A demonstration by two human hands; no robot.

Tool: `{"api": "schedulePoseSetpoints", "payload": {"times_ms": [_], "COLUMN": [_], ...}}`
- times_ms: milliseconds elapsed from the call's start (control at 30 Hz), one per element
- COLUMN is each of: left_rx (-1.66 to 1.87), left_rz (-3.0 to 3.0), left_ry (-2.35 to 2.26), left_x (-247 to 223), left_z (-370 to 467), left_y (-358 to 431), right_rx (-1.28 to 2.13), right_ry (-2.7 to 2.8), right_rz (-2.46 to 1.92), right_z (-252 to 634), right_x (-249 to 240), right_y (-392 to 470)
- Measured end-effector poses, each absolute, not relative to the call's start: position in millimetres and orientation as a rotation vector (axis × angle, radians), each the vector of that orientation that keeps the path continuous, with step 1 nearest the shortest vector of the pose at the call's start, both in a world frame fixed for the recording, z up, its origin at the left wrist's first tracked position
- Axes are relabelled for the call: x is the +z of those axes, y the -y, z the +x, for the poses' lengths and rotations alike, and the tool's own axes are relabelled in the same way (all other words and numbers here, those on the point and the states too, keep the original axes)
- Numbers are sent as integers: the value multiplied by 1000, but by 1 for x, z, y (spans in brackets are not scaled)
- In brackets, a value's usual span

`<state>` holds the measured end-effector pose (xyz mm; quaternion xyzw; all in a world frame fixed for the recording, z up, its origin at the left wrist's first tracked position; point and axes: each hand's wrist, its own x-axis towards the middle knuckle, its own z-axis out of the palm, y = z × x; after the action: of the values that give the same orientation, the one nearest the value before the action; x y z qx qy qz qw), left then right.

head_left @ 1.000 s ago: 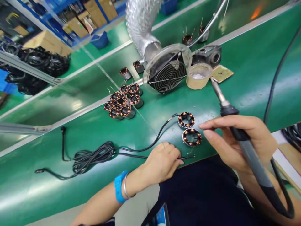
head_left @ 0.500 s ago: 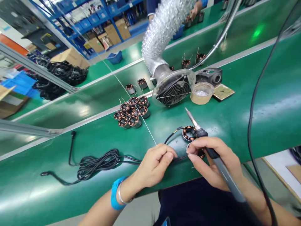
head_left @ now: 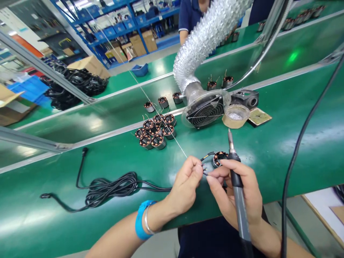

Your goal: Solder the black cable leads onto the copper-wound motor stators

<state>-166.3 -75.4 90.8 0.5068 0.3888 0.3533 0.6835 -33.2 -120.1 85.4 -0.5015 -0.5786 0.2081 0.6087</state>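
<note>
My left hand [head_left: 185,186] is closed, pinching the end of a black cable [head_left: 114,190] that lies coiled to its left. A thin pale wire [head_left: 178,144] runs down from above to the fingers of this hand. My right hand [head_left: 251,186] grips a soldering iron [head_left: 239,208], tip pointing up and away. Its thumb and fingertips are close to the short dark leads at my left fingertips; whether they pinch one is unclear. Just beyond my hands stands a motor stator [head_left: 219,157] with copper windings, partly covered by the right hand. A short black lead [head_left: 208,156] reaches it.
Several stators [head_left: 154,130] are grouped left of a fume extractor fan [head_left: 205,113] with a silver duct [head_left: 196,46]. A round tub [head_left: 235,116] and a sponge tray [head_left: 259,116] sit beside it. A black cord [head_left: 301,139] hangs at right. Another person [head_left: 188,18] is across the bench.
My right hand has moved its fingertips left, up to my left fingertips. The soldering iron has swung more upright. The view has shifted slightly, with more of the other person showing.
</note>
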Motion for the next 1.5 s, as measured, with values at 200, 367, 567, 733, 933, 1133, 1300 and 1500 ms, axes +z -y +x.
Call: {"api": "schedulePoseSetpoints", "payload": {"times_ms": [200, 367, 567, 733, 933, 1133, 1300, 1500], "left_rx": [616, 442, 338, 366, 403, 365, 396, 417], "left_rz": [1221, 1642, 1769, 1669, 1351, 1293, 1235, 1068], "left_ry": [-875, -883, -951, -949, -800, -793, -800, -745], "left_x": [90, 104, 111, 105, 93, 91, 91, 91], "left_z": [-173, -173, -171, -174, -172, -171, -171, -169], "left_y": [66, 66, 70, 67, 65, 70, 71, 70], "right_rx": [302, 332, 555, 608, 539, 407, 435, 467], "right_ry": [1656, 1827, 1946, 1870, 1976, 2028, 2032, 2020], "right_rz": [-1174, -1181, -1175, -1180, -1098, -1044, -975, -950], "right_z": [-18, -1, 10, 26, 30, 29, 29, 30], "right_x": [94, 113, 118, 109, 107, 114, 116, 112], "right_y": [120, 108, 95, 94, 97, 96, 94, 94]}}
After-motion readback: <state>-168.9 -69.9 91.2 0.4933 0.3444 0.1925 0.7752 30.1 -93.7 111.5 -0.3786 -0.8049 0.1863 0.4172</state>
